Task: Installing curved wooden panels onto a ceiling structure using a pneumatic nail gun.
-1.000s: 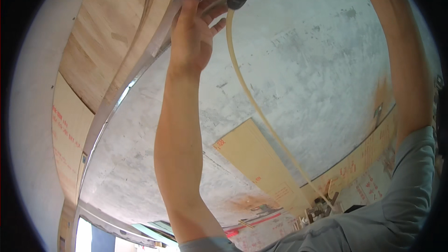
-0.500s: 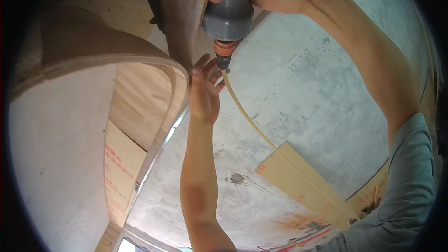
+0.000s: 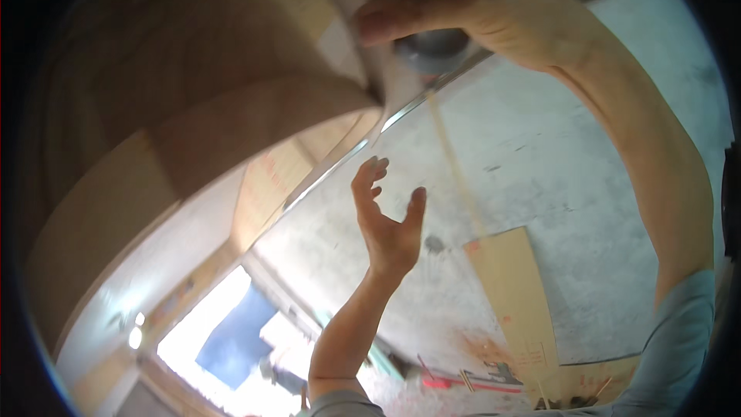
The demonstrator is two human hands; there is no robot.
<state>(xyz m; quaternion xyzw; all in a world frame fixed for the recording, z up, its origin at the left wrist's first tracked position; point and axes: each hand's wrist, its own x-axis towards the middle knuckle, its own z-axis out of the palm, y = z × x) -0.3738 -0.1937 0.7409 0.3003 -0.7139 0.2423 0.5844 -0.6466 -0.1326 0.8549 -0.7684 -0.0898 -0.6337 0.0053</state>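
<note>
"Presently, where do you place the tool, and which hand has it?"

"From my remote station, I find the grey hose-fed tool (image 3: 432, 54) near the upper edge of the head view, gripped by the right hand (image 3: 494, 15). The thumb lies across it. Its fingers are largely hidden, and the tool's upper end is not clearly shown."

"And the left hand (image 3: 390, 235)?"

"Empty. I record fingers lightly curled, thumb spread wide of them, nothing between. I see it touching nothing."

"State its relation to the tool."

"The tool lies above the left hand and slightly to its right, well apart. The right hand is the nearer, being on it. I read the long axis as running from the upper edge down toward the pale hose (image 3: 451, 150), whose blurred line passes the left hand on its thumb side."

"Adjacent items?"

"A curved wooden panel (image 3: 262, 120) stands left of the tool; I cannot tell whether the right thumb touches the wood beside it. Below, the hose line meets the upper end of a tan board (image 3: 513, 278)."
</note>
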